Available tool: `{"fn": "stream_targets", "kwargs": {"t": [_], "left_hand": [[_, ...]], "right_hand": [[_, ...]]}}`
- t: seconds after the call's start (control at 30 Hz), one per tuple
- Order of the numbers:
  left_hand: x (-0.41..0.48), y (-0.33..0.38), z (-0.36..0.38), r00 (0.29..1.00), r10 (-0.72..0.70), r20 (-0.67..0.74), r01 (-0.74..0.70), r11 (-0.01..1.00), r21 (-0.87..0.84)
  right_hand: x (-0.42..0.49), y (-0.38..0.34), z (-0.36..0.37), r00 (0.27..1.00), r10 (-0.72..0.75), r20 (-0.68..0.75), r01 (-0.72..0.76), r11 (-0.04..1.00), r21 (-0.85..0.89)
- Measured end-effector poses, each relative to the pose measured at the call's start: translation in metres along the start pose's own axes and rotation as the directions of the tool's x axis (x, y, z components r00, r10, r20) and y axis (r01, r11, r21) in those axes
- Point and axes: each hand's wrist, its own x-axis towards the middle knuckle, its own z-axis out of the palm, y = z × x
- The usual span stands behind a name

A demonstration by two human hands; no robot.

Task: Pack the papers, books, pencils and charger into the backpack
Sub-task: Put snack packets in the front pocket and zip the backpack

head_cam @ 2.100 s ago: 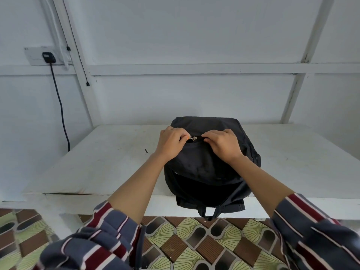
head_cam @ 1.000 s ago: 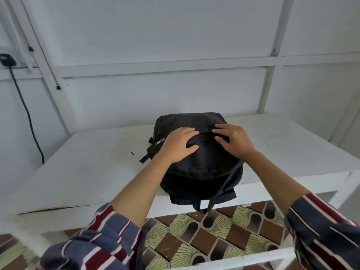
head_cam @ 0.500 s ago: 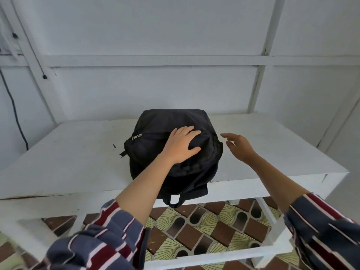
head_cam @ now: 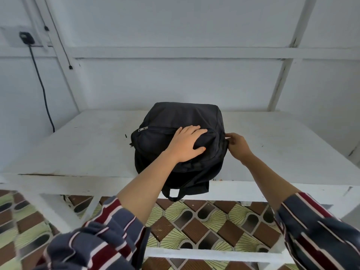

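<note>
A black backpack (head_cam: 175,121) lies on the white table (head_cam: 87,151), its carry loop hanging over the front edge. My left hand (head_cam: 187,145) rests flat on the front pocket, fingers spread and pressing down. At the bag's right side my right hand (head_cam: 238,146) pinches a small zipper pull (head_cam: 227,137). A second metal zipper pull (head_cam: 142,129) shows at the pocket's left end. No papers, books, pencils or charger lie in sight on the table.
A black plug (head_cam: 26,38) sits in a wall socket at the upper left, its cable (head_cam: 43,90) hanging down behind the table. White wall beams run behind. Patterned floor tiles (head_cam: 204,227) show under the table's front rail.
My left hand slid the pocket zipper to the left, then laid flat on the bag. My right hand left the top, swung to the bag's right side and took a zipper pull.
</note>
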Motion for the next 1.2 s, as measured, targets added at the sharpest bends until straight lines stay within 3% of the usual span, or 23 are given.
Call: {"fn": "stream_targets", "kwargs": {"t": [0.2,0.27,0.47,0.57,0.7,0.77,0.93,1.1,1.17,1.2], "left_hand": [[-0.001,-0.001,-0.001,0.999,-0.016,0.039,0.016,1.0,-0.013],[-0.001,0.001,-0.002,0.998,-0.022,0.05,0.023,1.0,-0.019],[-0.008,0.01,-0.001,0.997,-0.05,0.064,0.053,0.997,-0.049],[-0.016,0.018,-0.001,1.0,0.004,-0.016,-0.005,0.996,-0.087],[-0.029,0.029,-0.001,0.937,0.309,-0.161,-0.306,0.951,0.042],[-0.034,0.033,0.001,0.908,0.377,-0.182,-0.365,0.926,0.098],[-0.045,0.032,0.007,0.904,0.339,-0.259,-0.328,0.941,0.087],[-0.051,0.031,0.012,0.898,0.287,-0.334,-0.306,0.952,-0.005],[-0.052,0.032,0.016,0.895,0.256,-0.366,-0.291,0.956,-0.043],[-0.053,0.033,0.017,0.897,0.231,-0.376,-0.275,0.959,-0.069]], "right_hand": [[-0.003,0.004,-0.004,0.991,0.071,-0.112,-0.071,0.997,-0.001],[-0.006,0.005,-0.01,0.993,0.031,-0.111,-0.037,0.998,-0.052],[-0.027,-0.004,-0.023,0.985,-0.169,0.041,0.174,0.94,-0.294],[-0.044,-0.012,-0.029,0.965,-0.215,0.153,0.254,0.914,-0.317],[-0.068,-0.029,-0.03,0.936,-0.24,0.256,0.31,0.908,-0.282],[-0.079,-0.041,-0.026,0.925,-0.259,0.279,0.324,0.92,-0.221],[-0.093,-0.058,-0.018,0.918,-0.269,0.291,0.304,0.949,-0.082],[-0.097,-0.057,-0.024,0.919,-0.199,0.34,0.161,0.978,0.135],[-0.096,-0.05,-0.025,0.937,-0.191,0.292,0.141,0.973,0.185],[-0.095,-0.044,-0.024,0.949,-0.229,0.218,0.199,0.968,0.152]]}}
